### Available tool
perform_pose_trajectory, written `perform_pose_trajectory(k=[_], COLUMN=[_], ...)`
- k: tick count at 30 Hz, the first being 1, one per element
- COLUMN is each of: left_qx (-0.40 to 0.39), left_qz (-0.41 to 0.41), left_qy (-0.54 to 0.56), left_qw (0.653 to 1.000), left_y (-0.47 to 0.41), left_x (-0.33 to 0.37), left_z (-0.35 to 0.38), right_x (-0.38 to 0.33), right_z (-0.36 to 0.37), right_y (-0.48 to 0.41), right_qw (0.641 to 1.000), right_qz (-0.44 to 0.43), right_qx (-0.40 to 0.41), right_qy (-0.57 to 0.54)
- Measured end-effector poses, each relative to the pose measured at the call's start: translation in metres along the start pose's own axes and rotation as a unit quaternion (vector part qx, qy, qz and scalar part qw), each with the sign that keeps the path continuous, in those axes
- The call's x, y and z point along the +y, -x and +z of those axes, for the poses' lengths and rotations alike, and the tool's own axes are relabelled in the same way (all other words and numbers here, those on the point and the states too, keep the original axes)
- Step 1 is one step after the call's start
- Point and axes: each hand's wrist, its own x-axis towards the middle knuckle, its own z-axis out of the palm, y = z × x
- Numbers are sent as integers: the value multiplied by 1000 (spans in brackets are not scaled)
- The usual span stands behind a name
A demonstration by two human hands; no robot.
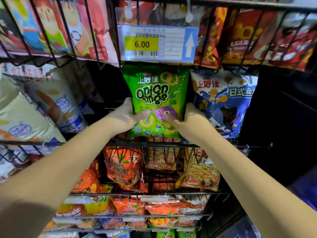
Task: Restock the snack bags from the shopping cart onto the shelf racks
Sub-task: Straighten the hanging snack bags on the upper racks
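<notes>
In the head view, black wire racks are seen stacked in tiers and filled with snack bags. In the upper rack, cartoon-printed bags are held at the left and red bags at the right. A price label marked 6.00 is clipped to its front between them. In the middle rack, pale prawn-cracker bags are leaned at the left. A green Onion Rings bag is held upright at the centre, just under the label. A blue bag is stood just beside it on the right. Below, orange bags and a Prawn Crackers bag are kept in a lower rack. Deep shadow is seen behind the racks and to the far right. Both bare forearms are stretched forward. The green bag's lower left edge is gripped by the left hand and its lower right edge by the right hand. Both thumbs are pressed on its front, and the fingers are curled behind.
</notes>
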Motion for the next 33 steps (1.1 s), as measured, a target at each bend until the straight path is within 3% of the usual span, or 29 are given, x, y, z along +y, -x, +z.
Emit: perform_pose_trajectory(k=[2, 4, 6, 9, 11, 14, 23, 33], left_qx=[-13, 30, 130, 233, 221, 188, 164, 188], left_qz=[-31, -43, 33, 187, 231, 203, 171, 218], left_qy=[-29, -82, -117, -206, -271, -269, -308, -186], left_qw=[999, 995, 984, 932, 908, 923, 922, 940], left_y=[11, 31, 58, 72, 57, 33, 28, 118], left_x=[1, 7, 13, 25, 31, 33, 38, 16], left_z=[-3, -1, 6, 23, 34, 46, 49, 46], right_x=[-2, 2, 13, 38, 54, 65, 79, 64], right_z=[-8, -22, -40, -60, -64, -61, -55, -37], right_y=[9, 24, 40, 44, 33, 18, 12, 63], right_qw=[999, 997, 985, 936, 934, 931, 922, 951], right_qz=[-26, -65, -119, -165, -146, -151, -176, -218], right_qx=[-8, 1, 84, 206, 181, 173, 193, 190], right_qy=[39, 47, 90, 231, 271, 283, 287, 106])
